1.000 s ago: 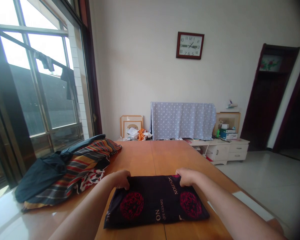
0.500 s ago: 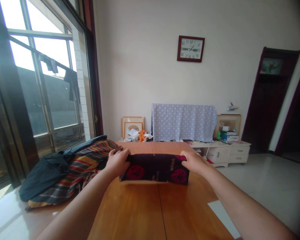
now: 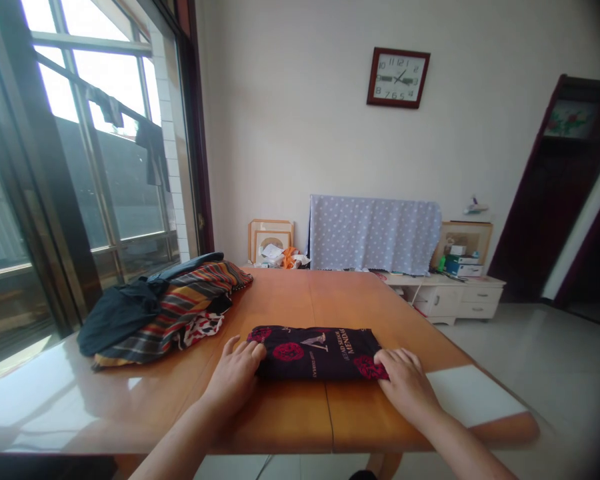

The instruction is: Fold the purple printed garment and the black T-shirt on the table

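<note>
A black cloth garment [image 3: 317,353] with round red prints and gold lettering lies folded into a long, flat band on the orange wooden table [image 3: 290,300]. My left hand [image 3: 235,377] rests palm down at its left end, with the fingertips on the cloth. My right hand [image 3: 405,380] lies the same way over its right end, fingers spread and covering a red print. Neither hand visibly grips the fold.
A heap of striped and dark clothes [image 3: 165,317] lies at the table's left, by the window [image 3: 100,147]. A white sheet [image 3: 473,395] lies at the right corner. A white cabinet [image 3: 455,300] and a polka-dot cloth [image 3: 375,233] stand beyond the far edge.
The black garment has gone from a wide flat piece to a narrow folded band. My hands have let go of its far edge and now rest on its two ends.
</note>
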{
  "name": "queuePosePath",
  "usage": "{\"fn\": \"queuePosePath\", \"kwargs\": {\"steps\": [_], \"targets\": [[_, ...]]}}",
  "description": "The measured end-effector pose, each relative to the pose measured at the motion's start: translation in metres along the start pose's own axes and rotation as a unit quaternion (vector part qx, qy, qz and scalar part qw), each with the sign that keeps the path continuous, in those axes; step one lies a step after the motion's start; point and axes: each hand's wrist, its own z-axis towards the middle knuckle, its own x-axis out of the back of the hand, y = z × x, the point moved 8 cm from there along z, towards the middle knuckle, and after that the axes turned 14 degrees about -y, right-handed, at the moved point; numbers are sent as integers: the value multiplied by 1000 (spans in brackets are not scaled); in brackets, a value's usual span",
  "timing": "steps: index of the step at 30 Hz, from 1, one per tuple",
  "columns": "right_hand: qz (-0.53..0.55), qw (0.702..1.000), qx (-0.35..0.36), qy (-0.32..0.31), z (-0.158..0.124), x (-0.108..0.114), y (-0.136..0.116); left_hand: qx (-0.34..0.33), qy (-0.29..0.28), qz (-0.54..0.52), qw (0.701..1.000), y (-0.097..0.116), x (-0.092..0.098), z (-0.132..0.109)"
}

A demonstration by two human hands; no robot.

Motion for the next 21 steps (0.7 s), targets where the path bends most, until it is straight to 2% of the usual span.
{"fn": "queuePosePath", "kwargs": {"steps": [6,10,13,15,18,21], "targets": [[13,999,3,-38,-17,5,-5,-8,-38,-21,999,10,8,-20],[62,992,11,-109,-26,7,-6,4,-82,-74,994,2,10,-24],[146,979,-1,-144,-24,13,4,15,-116,-123,985,-7,15,-18],[211,969,-30,-126,-16,18,20,27,-93,-135,986,-12,21,-9],[269,958,-83,-57,-1,22,47,39,-11,-139,989,-16,27,5],[276,954,-117,8,15,21,61,16,46,-150,987,-7,15,17]]}}
